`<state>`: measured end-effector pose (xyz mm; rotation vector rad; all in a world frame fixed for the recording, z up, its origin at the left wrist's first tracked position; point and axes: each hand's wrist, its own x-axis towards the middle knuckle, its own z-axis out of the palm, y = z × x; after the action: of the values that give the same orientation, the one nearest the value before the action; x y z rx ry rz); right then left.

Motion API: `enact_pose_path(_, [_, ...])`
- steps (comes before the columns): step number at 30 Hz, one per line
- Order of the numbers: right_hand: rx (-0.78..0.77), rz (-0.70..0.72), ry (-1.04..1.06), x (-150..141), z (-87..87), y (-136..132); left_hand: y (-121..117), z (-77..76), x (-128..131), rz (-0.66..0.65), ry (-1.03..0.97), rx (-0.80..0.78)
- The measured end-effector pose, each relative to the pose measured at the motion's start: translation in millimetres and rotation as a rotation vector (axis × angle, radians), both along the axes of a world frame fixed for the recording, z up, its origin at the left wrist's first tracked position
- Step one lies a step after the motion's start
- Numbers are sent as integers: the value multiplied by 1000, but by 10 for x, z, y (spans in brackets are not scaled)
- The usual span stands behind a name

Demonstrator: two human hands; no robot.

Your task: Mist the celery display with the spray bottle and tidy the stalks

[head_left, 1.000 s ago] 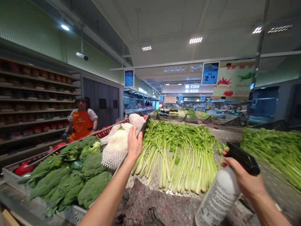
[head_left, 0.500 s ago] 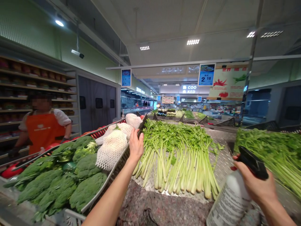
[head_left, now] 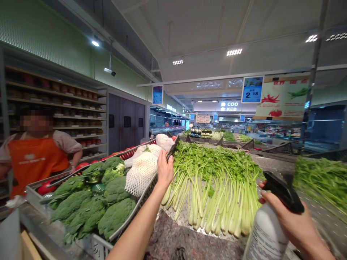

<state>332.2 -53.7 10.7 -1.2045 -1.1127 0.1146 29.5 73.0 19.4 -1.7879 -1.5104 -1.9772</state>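
Observation:
My left hand [head_left: 165,168] grips the raised black rim of a produce crate [head_left: 148,188], fingers curled over its edge. The crate holds several broccoli heads [head_left: 108,202] and white foam-netted produce [head_left: 142,170]. Right of the rim, bunches of celery [head_left: 217,184] lie on a metal display surface [head_left: 189,222]. My right hand [head_left: 294,224] is wrapped round a white spray bottle [head_left: 267,236] with a black trigger head [head_left: 283,191], held low at the right, nozzle toward the celery.
A person in an orange apron [head_left: 35,159] stands at the left behind the crate, by red produce [head_left: 46,187]. More leafy greens [head_left: 322,180] lie at the right. A grey felt cloth [head_left: 189,243] covers the near edge. Wall shelves [head_left: 54,104] run along the left.
The person in the orange apron has come closer along the left. My view shifted slightly; my right hand with the bottle dropped a little. My left hand stays on the crate rim.

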Motion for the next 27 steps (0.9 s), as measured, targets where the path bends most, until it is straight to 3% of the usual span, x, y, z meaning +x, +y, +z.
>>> enact_pose_path(5, [-24,186,-61,-351,47,134,9,-47,-6,-8,-23,-38])
enact_pose_path(10, [-30,321,4,-691,143,230,8,-87,-52,-18,-43,-15])
enact_pose_path(27, [-59,441,-54,-1246,137,464,-54,-88,-235,30,-21,-80])
